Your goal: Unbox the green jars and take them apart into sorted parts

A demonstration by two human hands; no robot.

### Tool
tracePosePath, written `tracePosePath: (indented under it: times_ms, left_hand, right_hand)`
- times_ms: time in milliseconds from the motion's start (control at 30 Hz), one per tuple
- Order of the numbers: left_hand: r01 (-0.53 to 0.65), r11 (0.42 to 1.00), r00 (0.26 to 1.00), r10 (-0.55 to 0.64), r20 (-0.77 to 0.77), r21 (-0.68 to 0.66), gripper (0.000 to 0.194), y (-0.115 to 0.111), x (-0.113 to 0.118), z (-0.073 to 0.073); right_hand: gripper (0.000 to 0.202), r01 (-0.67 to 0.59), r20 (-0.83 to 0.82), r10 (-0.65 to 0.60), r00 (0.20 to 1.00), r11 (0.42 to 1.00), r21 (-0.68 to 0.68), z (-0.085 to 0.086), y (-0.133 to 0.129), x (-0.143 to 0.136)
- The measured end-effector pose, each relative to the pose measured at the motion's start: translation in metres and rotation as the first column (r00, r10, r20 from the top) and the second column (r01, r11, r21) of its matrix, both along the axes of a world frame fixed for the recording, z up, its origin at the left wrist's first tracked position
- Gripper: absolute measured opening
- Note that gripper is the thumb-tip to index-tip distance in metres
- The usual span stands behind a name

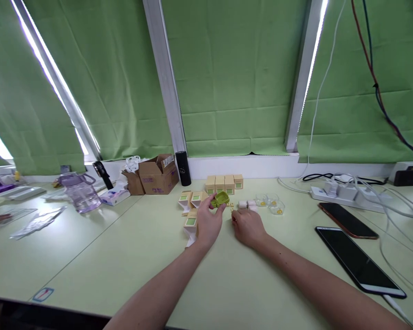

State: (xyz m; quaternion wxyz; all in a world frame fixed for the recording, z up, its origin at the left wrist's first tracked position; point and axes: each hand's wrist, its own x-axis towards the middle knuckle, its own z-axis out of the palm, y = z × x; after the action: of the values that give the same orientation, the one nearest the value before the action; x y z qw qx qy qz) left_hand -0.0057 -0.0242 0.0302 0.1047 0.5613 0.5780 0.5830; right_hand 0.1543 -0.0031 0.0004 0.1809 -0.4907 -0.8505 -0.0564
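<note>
My left hand (209,220) grips a small green square dish (222,198) between thumb and fingers, tilted a little above the table. My right hand (247,227) is closed close to the table, its fingertips pinched; what is in them, if anything, is hidden. Tiny yellow pieces (230,206) lie between the hands. Beyond my right hand are small white blocks (242,204) and clear round cups (277,208) with yellow bits inside. Open kraft boxes (190,222) with green windows lie beside my left hand. Several closed kraft boxes (220,184) stand in a row behind.
A black cylinder (183,168) and an open cardboard box (158,175) stand at the back, with a purple-tinted bottle (80,192) further left. Two phones (359,261), a power strip (351,196) and loose cables occupy the right. Green blinds (234,82) hang behind.
</note>
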Motion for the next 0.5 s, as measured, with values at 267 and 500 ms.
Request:
tracePosePath:
  times_ms: [267,500]
  left_hand:
    - [0.094,0.995,0.986,-0.09,0.138,-0.02,0.044,0.0,0.004,0.001]
    - [0.46,0.884,0.7,-0.303,0.646,-0.085,0.037,0.003,0.011,-0.006]
  right_hand:
    - [0.012,-0.075,-0.021,0.072,0.997,0.989,-0.129,0.001,-0.022,0.004]
    - [0.014,-0.164,-0.08,0.154,0.985,0.977,-0.136,0.004,-0.028,0.013]
